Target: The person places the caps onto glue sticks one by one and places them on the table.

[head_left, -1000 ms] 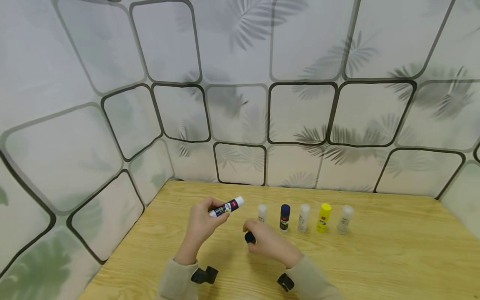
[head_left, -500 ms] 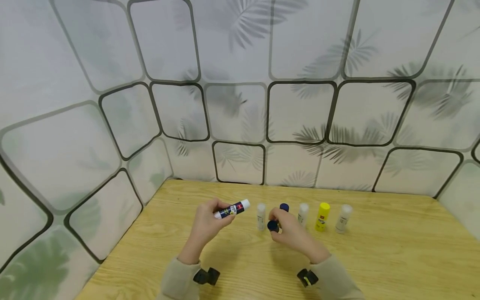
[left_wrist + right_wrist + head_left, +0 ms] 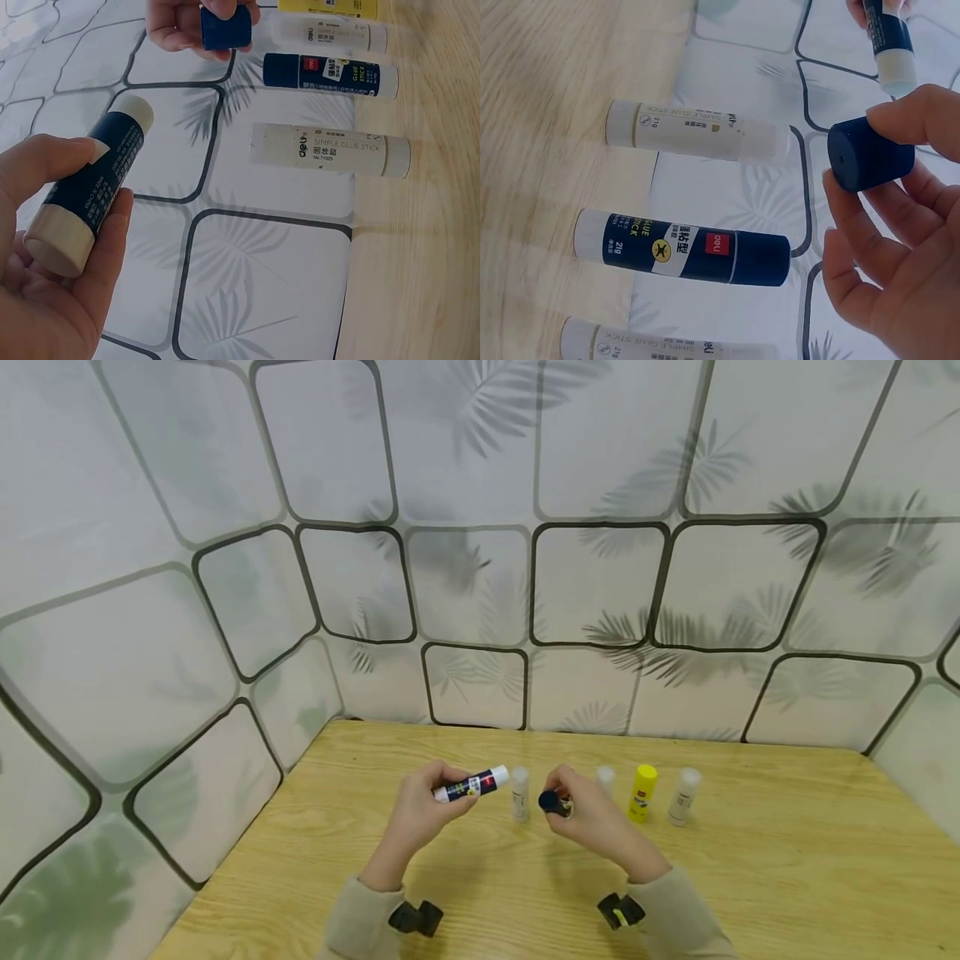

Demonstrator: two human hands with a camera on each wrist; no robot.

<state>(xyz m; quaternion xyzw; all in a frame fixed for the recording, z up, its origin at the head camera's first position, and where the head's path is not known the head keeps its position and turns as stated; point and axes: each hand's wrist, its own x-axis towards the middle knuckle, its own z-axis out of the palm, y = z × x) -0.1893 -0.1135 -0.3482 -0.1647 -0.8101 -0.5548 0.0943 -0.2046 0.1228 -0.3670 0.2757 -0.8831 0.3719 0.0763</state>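
My left hand (image 3: 420, 810) grips a dark blue glue stick (image 3: 480, 785) with white ends, its cap off, tilted with the uncapped white end up to the right. Between thumb and fingertips, my right hand (image 3: 603, 827) pinches a dark blue cap (image 3: 866, 154), clear of the table. Stick and cap are apart. Behind the right hand a capped dark blue glue stick (image 3: 682, 247) stands upright; the head view hides most of it. A white glue stick (image 3: 330, 150) stands between the two hands, farther back.
The row on the wooden table (image 3: 787, 860) continues rightward with a white glue stick (image 3: 605, 777) partly behind the right hand, a yellow glue stick (image 3: 642, 793) and another white one (image 3: 684, 797). A patterned wall (image 3: 480, 585) borders the table's back and left.
My right hand has moved right with the cap, past the first white glue stick to in front of the capped blue one. My left hand has shifted slightly right, still holding its glue stick.
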